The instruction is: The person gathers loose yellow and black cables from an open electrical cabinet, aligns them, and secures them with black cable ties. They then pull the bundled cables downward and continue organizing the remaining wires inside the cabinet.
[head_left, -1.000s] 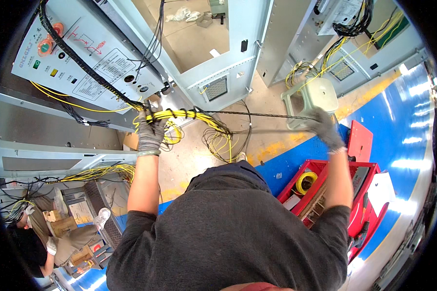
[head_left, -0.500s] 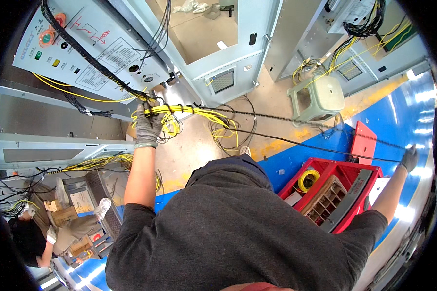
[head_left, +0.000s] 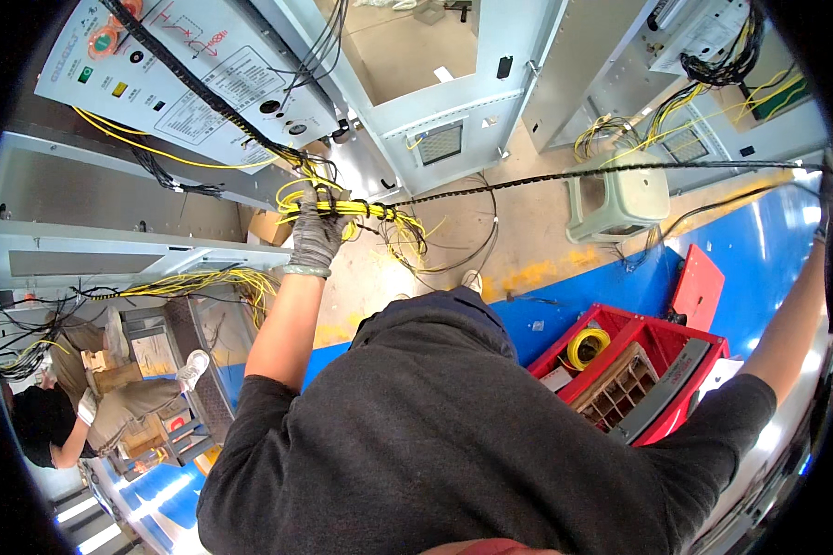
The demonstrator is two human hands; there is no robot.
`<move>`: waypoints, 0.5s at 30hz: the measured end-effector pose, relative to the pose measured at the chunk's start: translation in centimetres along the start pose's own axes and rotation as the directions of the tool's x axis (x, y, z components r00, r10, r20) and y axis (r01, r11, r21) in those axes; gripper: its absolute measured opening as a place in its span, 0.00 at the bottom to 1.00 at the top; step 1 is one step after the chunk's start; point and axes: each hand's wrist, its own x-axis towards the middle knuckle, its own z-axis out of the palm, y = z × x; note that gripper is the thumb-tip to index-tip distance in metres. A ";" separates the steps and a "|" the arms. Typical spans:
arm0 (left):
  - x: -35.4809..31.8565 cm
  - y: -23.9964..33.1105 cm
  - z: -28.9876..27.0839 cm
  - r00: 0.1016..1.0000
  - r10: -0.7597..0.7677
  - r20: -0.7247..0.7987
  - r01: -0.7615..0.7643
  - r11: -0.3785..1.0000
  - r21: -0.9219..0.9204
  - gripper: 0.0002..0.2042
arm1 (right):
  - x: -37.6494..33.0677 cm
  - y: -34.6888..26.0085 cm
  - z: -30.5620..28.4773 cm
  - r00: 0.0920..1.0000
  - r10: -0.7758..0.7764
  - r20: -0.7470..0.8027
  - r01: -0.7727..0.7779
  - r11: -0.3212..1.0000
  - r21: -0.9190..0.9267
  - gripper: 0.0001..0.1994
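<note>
My left hand [head_left: 318,237], in a grey knit glove, is closed around a bundle of yellow and black wires [head_left: 356,210] beside the control panel. Black bands circle the bundle at several spots. From it a long black ribbed strip, looking like spiral cable wrap [head_left: 565,174], runs nearly straight to the right rim. My right arm reaches far out that way, and my right hand [head_left: 822,222] lies in the dark rim with its fingers hidden. A thinner black cable [head_left: 713,211] sags near the stool and also leads toward that hand.
The grey control panel [head_left: 204,88] and open cabinet frames stand ahead. A pale green stool [head_left: 634,194] is at right. By my right side sits a red tool box [head_left: 620,319] with a yellow roll [head_left: 588,348]. Another person [head_left: 51,421] sits at lower left.
My right hand has moved farther right and forward, into the rim. The ribbed strip has swung up and now passes across the stool. My left hand still grips the bundle, slightly farther right.
</note>
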 end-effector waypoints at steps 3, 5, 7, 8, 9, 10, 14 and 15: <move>-0.6 -1.3 0.1 0.993 -0.102 0.055 0.105 0.993 -0.051 0.14 | -5.6 -8.7 2.4 0.974 -0.200 0.110 0.148 0.920 0.363 0.20; -1.1 -2.0 0.8 0.992 -0.112 0.051 0.116 0.989 -0.087 0.14 | -12.8 -18.9 1.3 0.873 -0.441 0.207 0.183 0.690 0.700 0.20; -1.8 -2.2 2.4 0.990 -0.137 0.018 0.138 0.981 -0.137 0.14 | -21.8 -28.9 -3.0 0.675 -0.679 0.288 0.084 0.459 0.884 0.20; -1.9 -2.2 2.8 0.991 -0.128 0.046 0.134 0.980 -0.147 0.14 | -25.9 -32.8 -5.9 0.572 -0.779 0.257 0.087 0.369 0.925 0.20; -2.1 -2.2 3.1 0.991 -0.116 0.067 0.125 0.980 -0.156 0.14 | -29.7 -36.2 -8.6 0.476 -0.859 0.190 0.101 0.268 0.958 0.21; -2.1 -2.3 3.4 0.990 -0.109 0.095 0.124 0.979 -0.164 0.14 | -33.1 -38.7 -11.0 0.404 -0.908 0.114 0.125 0.178 0.976 0.21; -2.7 -2.0 4.6 0.992 -0.109 0.058 0.118 0.976 -0.182 0.13 | -39.6 -44.0 -16.5 0.302 -0.895 0.327 -0.124 0.304 0.945 0.20; -3.3 -1.8 5.5 0.993 -0.104 0.052 0.111 0.979 -0.170 0.13 | -38.9 -44.2 -17.8 0.223 -0.909 0.353 -0.071 0.346 0.935 0.19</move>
